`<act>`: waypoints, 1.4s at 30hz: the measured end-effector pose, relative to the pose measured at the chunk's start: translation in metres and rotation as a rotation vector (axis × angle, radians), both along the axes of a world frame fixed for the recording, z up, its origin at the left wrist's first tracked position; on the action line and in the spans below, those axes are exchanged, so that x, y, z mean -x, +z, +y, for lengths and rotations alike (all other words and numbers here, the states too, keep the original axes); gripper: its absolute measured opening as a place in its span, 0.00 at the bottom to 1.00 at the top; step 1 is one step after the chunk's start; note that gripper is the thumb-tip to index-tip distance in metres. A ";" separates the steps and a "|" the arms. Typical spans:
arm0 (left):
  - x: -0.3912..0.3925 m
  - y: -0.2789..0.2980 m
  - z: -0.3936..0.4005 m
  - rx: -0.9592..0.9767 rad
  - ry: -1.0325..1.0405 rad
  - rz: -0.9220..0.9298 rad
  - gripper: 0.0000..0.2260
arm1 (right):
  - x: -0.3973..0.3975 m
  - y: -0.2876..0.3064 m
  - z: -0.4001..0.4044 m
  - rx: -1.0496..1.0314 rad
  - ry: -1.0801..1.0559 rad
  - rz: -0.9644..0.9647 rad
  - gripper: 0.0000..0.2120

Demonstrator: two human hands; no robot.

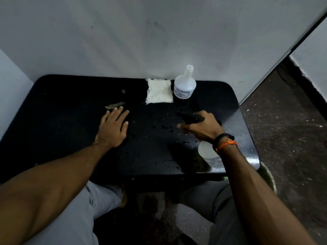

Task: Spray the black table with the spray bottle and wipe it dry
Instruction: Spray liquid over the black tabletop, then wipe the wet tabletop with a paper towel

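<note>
From the head view, your right hand [200, 126] grips the sprayer [208, 154] above the table's [70, 121] wet right half while your left hand [113, 126] rests flat, so you're mid-spray; next, likely fetch the cloth [158, 91] at the far edge.
</note>
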State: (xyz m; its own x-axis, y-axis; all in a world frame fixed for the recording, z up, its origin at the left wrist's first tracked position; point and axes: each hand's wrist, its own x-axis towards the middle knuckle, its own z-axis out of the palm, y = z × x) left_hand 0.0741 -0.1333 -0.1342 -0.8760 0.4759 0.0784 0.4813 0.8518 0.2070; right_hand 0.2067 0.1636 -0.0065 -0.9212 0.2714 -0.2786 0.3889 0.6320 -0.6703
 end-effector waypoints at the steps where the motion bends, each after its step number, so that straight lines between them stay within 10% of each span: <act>1: -0.001 0.001 0.000 0.003 -0.001 -0.001 0.26 | 0.003 0.002 -0.003 0.024 -0.020 0.049 0.13; 18: -0.004 0.010 0.022 -0.167 0.077 -0.074 0.31 | 0.076 -0.006 -0.059 -0.141 -0.049 0.488 0.29; 24: -0.016 0.037 0.060 -0.356 -0.252 -0.190 0.43 | 0.084 -0.006 -0.078 -0.176 -0.104 0.569 0.32; 37: 0.016 0.061 0.068 -0.478 0.003 -0.183 0.42 | 0.089 0.005 -0.097 0.029 -0.057 0.522 0.48; 42: 0.061 0.059 0.050 -0.543 0.119 -0.239 0.34 | 0.089 -0.008 -0.081 -0.027 -0.051 0.405 0.30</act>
State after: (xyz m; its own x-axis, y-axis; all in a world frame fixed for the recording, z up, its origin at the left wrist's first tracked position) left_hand 0.0133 -0.0834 -0.0754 -0.9441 0.3206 0.0770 0.2756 0.6389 0.7182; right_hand 0.1181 0.0827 -0.0143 -0.9401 0.3221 0.1121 0.1283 0.6385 -0.7588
